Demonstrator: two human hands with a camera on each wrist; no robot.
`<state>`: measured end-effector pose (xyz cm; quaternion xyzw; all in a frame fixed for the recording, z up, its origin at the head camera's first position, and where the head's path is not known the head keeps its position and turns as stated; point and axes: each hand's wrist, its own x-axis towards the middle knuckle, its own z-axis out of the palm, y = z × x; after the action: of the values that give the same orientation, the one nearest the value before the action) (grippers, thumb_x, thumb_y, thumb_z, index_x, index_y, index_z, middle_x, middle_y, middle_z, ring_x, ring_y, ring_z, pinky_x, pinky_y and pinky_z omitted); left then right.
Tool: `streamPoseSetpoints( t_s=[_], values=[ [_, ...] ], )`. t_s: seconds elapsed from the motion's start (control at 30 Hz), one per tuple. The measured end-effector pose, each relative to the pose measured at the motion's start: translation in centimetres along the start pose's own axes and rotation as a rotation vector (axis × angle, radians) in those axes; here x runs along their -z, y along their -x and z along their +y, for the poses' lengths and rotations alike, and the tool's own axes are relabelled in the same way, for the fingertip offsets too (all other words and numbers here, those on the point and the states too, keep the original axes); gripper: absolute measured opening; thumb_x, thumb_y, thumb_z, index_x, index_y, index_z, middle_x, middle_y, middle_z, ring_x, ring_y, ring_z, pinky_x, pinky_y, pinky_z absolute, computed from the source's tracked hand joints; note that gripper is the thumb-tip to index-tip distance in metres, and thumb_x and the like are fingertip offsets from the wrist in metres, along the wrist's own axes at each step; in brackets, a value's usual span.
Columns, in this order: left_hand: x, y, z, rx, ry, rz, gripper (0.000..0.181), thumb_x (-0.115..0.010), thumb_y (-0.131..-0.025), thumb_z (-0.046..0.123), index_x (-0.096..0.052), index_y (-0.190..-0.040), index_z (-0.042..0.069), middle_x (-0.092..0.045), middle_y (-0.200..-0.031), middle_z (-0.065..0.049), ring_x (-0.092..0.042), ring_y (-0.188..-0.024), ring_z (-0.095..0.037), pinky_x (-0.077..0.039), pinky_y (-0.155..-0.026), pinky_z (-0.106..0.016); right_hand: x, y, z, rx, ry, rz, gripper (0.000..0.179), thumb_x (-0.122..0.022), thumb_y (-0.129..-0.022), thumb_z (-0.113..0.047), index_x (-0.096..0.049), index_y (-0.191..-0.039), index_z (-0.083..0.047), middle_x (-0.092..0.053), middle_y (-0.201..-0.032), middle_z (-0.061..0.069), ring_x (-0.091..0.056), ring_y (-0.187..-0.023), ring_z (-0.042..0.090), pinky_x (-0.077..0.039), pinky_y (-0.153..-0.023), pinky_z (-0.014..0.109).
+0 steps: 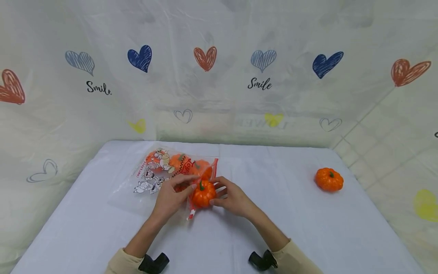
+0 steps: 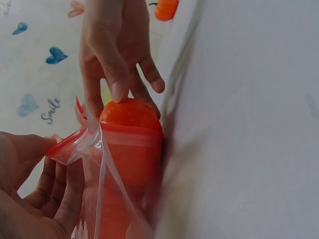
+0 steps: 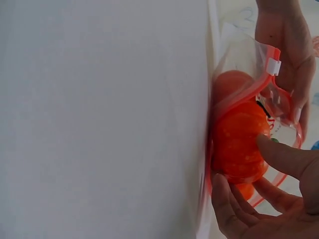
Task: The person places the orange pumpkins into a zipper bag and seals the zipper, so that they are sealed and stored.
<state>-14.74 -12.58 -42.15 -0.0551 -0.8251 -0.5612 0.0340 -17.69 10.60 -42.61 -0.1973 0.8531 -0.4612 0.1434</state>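
Observation:
A small orange toy pumpkin [image 1: 204,195] with a green stem sits in the mouth of a clear zip bag [image 1: 150,186] with printed cartoon animals. My right hand [image 1: 236,198] holds the pumpkin from the right, thumb and fingers about it, as the right wrist view shows. My left hand [image 1: 172,196] pinches the red zip edge [image 2: 67,144] and keeps the bag mouth apart. The pumpkin's inner part lies behind the bag film in the left wrist view. Several more orange pumpkins [image 1: 200,167] show through the film, partly hidden by print.
Another orange pumpkin [image 1: 329,179] stands alone at the right of the white-covered table [image 1: 273,228]. A white slider [image 3: 273,66] sits on the bag's red zip. Behind the table hangs a pale curtain [image 1: 226,23] printed with hearts.

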Motion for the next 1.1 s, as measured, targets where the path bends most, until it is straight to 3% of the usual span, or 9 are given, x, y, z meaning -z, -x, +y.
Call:
streamPoseSetpoints(
  t_s=[0.23,0.43,0.8,1.1],
  values=[
    [0.1,-0.2,-0.2,0.004,0.003,0.009,0.028,-0.073,-0.098,0.020,-0.076,-0.125,0.027,-0.073,-0.116,0.000,-0.061,-0.113,-0.019,-0.052,-0.095,-0.018,-0.1,-0.9,0.0,-0.027,0.009,0.033,0.056,-0.083,-0.089,-0.017,-0.059,-0.139,-0.017,-0.067,-0.128,0.015,-0.070,-0.109,0.031,-0.062,-0.091,0.046],
    [0.1,-0.3,-0.3,0.016,0.010,0.024,0.029,-0.073,-0.098,0.019,-0.076,-0.126,0.026,-0.073,-0.117,0.000,-0.061,-0.112,-0.018,-0.052,-0.094,-0.018,-0.2,-1.3,0.1,-0.020,-0.066,-0.014,0.056,-0.081,-0.090,-0.013,-0.059,-0.142,-0.016,-0.066,-0.122,0.017,-0.070,-0.097,0.023,-0.064,-0.082,0.037],
    [0.2,-0.3,-0.4,0.003,0.037,0.031,0.029,-0.074,-0.098,0.025,-0.076,-0.127,0.027,-0.074,-0.123,0.000,-0.061,-0.115,-0.019,-0.051,-0.095,-0.019,-0.8,-1.7,0.0,-0.009,-0.112,-0.033,0.054,-0.079,-0.092,-0.012,-0.057,-0.141,-0.015,-0.068,-0.123,0.015,-0.072,-0.099,0.025,-0.064,-0.087,0.037],
    [0.2,-0.4,-0.7,0.007,0.072,0.033,0.029,-0.074,-0.098,0.026,-0.076,-0.126,0.026,-0.072,-0.132,0.000,-0.061,-0.121,-0.020,-0.051,-0.096,-0.016,-0.9,-2.1,-0.2,-0.021,-0.125,-0.038,0.050,-0.080,-0.091,-0.011,-0.060,-0.136,-0.013,-0.070,-0.120,0.016,-0.073,-0.095,0.023,-0.064,-0.083,0.036]
  ],
)
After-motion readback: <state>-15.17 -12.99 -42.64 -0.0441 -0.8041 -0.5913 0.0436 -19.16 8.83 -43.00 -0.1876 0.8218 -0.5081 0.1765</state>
